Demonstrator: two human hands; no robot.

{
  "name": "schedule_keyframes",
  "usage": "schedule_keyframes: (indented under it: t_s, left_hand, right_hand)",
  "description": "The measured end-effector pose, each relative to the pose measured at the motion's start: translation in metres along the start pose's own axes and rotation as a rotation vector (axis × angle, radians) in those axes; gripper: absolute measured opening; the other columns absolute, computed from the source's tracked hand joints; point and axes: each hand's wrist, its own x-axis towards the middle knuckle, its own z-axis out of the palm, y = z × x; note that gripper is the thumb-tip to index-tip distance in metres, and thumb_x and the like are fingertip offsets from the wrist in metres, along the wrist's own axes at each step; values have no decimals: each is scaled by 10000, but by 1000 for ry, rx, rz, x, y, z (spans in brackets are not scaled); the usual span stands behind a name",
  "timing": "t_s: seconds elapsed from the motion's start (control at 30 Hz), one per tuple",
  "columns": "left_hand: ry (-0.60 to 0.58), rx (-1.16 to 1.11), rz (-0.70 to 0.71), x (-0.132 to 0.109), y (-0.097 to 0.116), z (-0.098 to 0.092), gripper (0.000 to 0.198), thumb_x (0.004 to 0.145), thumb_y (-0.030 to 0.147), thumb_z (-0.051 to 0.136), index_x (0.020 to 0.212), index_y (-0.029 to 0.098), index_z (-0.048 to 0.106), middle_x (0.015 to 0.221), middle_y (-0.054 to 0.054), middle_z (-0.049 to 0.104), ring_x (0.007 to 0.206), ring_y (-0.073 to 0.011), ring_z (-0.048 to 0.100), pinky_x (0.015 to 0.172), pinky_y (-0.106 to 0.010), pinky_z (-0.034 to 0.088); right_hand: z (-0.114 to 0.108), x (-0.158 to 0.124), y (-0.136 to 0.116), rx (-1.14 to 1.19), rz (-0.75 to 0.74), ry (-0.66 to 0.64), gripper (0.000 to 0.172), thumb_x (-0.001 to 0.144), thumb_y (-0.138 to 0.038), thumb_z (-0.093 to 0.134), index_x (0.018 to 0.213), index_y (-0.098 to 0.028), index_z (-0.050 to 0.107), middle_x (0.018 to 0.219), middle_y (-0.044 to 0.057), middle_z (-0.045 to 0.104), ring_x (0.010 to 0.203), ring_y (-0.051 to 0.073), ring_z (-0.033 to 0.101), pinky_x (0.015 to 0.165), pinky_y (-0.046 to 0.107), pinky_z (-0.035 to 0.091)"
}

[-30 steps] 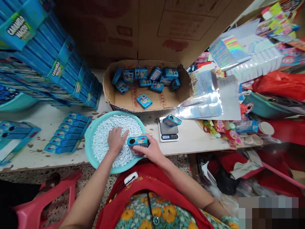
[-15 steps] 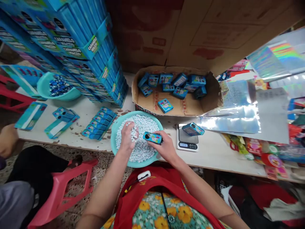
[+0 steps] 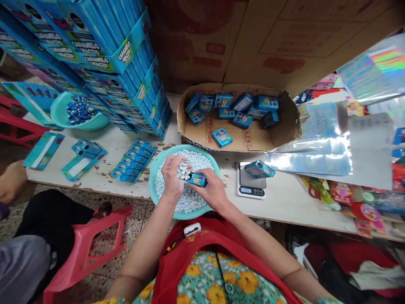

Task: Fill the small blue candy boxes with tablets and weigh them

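Observation:
Over a turquoise bowl full of small white candies, my left hand is cupped around a handful of the same candies. My right hand grips a small blue candy box by its sides, lying nearly flat. The box's end meets the candies at my left fingers; how many are inside the box is hidden. To the right, a digital scale carries another blue box, lying tilted on its plate.
A cut cardboard tray behind the bowl holds several blue boxes. Tall stacks of blue display cartons stand at the left, near a bowl of shiny blue pieces. Holographic sheets lie right. Another person's hand is at the far left.
My right hand has brought the blue box left, up to my left hand. My left fingers have turned toward the box's end with the candies. The view has shifted slightly.

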Motion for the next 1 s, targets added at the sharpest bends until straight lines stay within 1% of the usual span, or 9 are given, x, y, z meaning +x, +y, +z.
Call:
schedule_keyframes:
  t_s: [0.1,0.2,0.27,0.37,0.5,0.6,0.67,0.87,1.0]
  left_hand:
    - [-3,38,46,-3,1,2,252,745,376,656,819,173,527,790,-18,651,644,-152,643,594,-277,518]
    - [-18,82,111,-5,1,5,227,772,365,640,843,180,529,675,13,616,615,-134,623,643,-275,512]
    - [-19,78,120,-5,1,7,233,777,371,641,796,182,506,625,34,571,562,-117,592,617,-261,497]
    - [7,55,108,-5,-1,10,259,778,386,644,775,184,482,630,44,553,526,-103,568,576,-244,477]
    - [6,61,155,-6,-3,12,225,814,382,614,809,185,505,570,47,542,541,-120,585,614,-256,481]
    - [-5,66,143,-9,-3,12,277,836,391,587,697,165,508,536,37,514,546,-120,585,639,-263,482]
    - [-8,78,145,-11,-3,12,293,835,383,590,666,157,512,559,26,532,558,-118,587,637,-257,476]
    - [-27,95,146,-12,-3,14,244,827,369,596,713,160,541,545,24,544,544,-116,579,597,-237,455]
    - [-28,111,133,-14,-4,17,222,819,372,584,749,165,546,535,21,553,528,-121,582,583,-239,462]
  right_hand:
    - [-1,1,-3,-5,-66,-45,288,744,-293,714,998,-199,613,963,64,651,933,236,597,824,363,484]
    - [-4,1,-5,16,-61,-63,272,739,-263,709,989,-212,615,949,54,655,922,231,604,821,358,486]
    - [-6,1,-5,19,-37,-25,281,738,-268,712,997,-214,617,962,56,654,933,233,604,825,360,484]
    - [-6,1,-3,26,-32,-7,287,736,-287,722,994,-208,623,965,61,652,937,236,605,828,365,484]
    - [-6,1,0,62,-31,-6,294,734,-305,727,994,-216,623,955,53,652,931,232,607,821,362,486]
    - [-5,2,0,79,-22,12,273,733,-302,723,972,-216,626,933,46,651,911,225,607,801,353,487]
    - [-6,2,0,91,-15,12,263,730,-297,719,964,-216,629,923,42,651,902,221,608,790,348,488]
    - [-8,1,0,136,-4,45,266,715,-264,718,962,-222,629,911,33,642,898,218,608,797,344,483]
    - [-1,2,5,172,20,43,296,695,-249,734,973,-220,636,927,36,645,910,220,606,814,347,481]
